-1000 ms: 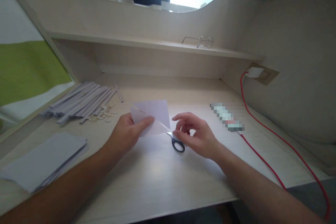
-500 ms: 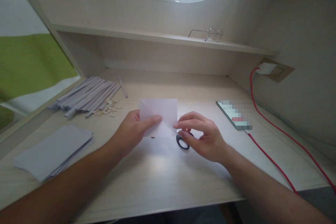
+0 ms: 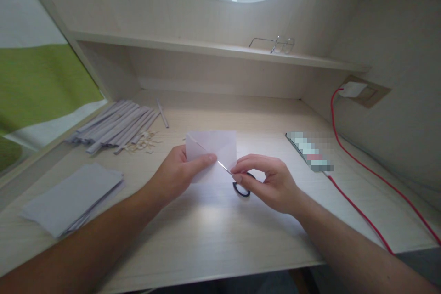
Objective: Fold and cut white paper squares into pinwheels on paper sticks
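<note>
My left hand (image 3: 179, 174) grips a small white paper sheet (image 3: 222, 144) by its lower left part, thumb on top, just above the desk. A thin stick (image 3: 206, 150) lies slanted across the sheet. My right hand (image 3: 272, 183) pinches the stick's lower end at the sheet's right corner with thumb and forefinger. Scissors with a black handle (image 3: 241, 191) lie on the desk under my right fingers; their blades are hidden.
Several rolled paper tubes (image 3: 117, 125) and small scraps (image 3: 143, 144) lie at the left rear. A stack of sheets (image 3: 72, 197) is at the front left. A phone (image 3: 310, 151) on a red cable (image 3: 358, 213) lies to the right. Glasses (image 3: 275, 45) rest on the shelf.
My right hand, open beside the scissors a second ago, has closed on the stick's lower end at the paper's corner. My left hand has kept hold of the sheet.
</note>
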The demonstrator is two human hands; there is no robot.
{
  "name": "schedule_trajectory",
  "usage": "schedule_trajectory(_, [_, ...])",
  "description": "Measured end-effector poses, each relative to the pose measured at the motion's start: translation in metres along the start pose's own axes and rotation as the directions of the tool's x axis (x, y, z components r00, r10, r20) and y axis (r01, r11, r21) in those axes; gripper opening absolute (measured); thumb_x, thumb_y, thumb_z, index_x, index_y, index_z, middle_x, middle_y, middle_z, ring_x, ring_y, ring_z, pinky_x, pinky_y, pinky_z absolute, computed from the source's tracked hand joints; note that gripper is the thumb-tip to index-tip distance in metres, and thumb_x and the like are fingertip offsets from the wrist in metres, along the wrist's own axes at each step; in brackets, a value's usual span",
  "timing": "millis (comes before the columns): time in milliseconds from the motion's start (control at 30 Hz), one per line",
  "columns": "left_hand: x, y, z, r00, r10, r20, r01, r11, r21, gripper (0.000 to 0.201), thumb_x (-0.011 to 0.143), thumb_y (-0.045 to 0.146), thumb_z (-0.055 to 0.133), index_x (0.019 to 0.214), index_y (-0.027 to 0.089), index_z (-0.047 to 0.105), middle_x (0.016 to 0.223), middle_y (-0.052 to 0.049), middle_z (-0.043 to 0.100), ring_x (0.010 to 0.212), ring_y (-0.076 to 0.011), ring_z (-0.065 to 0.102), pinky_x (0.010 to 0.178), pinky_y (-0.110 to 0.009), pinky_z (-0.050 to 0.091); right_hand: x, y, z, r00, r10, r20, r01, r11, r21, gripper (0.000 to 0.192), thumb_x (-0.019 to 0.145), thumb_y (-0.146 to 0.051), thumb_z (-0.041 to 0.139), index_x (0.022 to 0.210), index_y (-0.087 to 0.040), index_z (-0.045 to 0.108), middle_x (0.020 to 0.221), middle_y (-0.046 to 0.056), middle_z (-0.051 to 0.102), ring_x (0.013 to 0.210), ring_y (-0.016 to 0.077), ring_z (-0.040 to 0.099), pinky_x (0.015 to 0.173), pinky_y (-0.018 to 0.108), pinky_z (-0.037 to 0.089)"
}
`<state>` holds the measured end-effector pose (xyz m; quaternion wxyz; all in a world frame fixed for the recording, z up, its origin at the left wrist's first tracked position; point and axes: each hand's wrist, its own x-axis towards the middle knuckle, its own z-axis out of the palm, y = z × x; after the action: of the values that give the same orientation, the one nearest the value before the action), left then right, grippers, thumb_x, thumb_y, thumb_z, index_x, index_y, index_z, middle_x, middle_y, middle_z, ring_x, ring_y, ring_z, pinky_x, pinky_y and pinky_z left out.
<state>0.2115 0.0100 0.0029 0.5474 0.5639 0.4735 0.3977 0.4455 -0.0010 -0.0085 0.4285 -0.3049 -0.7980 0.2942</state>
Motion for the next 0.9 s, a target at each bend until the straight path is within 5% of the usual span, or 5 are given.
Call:
schedule_trajectory(300, [-0.0029,-0.0002,0.0013,1.000,0.022,-0.022,-0.020,0.995,0.099,0.028,0.080,0.041,0.075,0.086,0.014,0.075,0.078,-0.003,0.074,0.069,-0.0184,0.064,0.061,-0.026,0.048,0.0002,0.0014,0.0021,0.989,0.138,-0.048,-0.136,0.990,0.039,0.006,0.091,-0.017,0.072,0.092,-0.019,0.078,0.088,0.004,0.078,0.078,0.0172,0.069,0.070,0.030,0.053])
schedule_trajectory(900, [-0.0044,0.0011,0.0044,0.997,0.031,-0.071,-0.020,0.988,0.153,0.025,0.080,0.039,0.075,0.080,0.015,0.074,0.073,-0.002,0.073,0.063,-0.0160,0.062,0.056,-0.024,0.047,-0.0007,0.0037,0.0039,0.978,0.185,-0.095,-0.176,0.980,0.094,0.005,0.091,-0.020,0.072,0.090,-0.018,0.077,0.085,0.005,0.076,0.075,0.0164,0.068,0.065,0.029,0.054])
